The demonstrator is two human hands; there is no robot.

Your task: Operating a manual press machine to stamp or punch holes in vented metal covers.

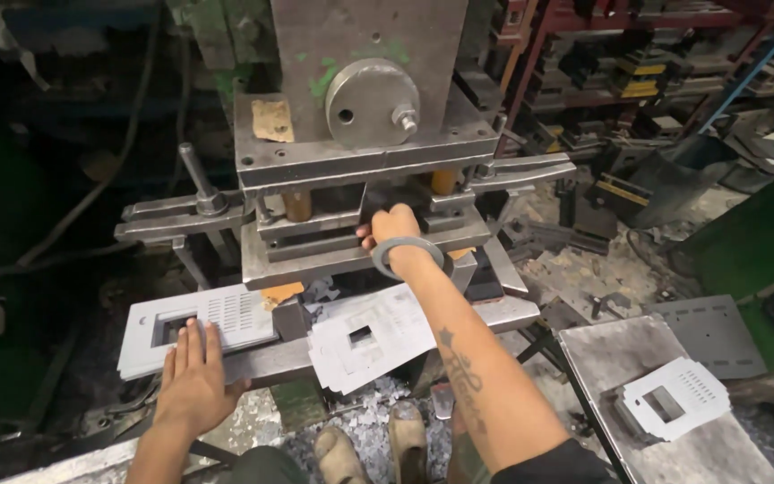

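In the head view, the left hand (192,376) lies flat, fingers spread, on the stack of punched grey sheet-metal plates (197,327) left of the press die (351,237). The right hand (393,226) reaches into the die; its grip is hidden.

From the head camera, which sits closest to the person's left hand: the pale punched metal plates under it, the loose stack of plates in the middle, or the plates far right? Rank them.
Measured from the left hand:
1. Pale punched metal plates, touching, under its fingertips at left.
2. Loose stack of plates, middle, below the press.
3. Plates on the grey metal table, far right.
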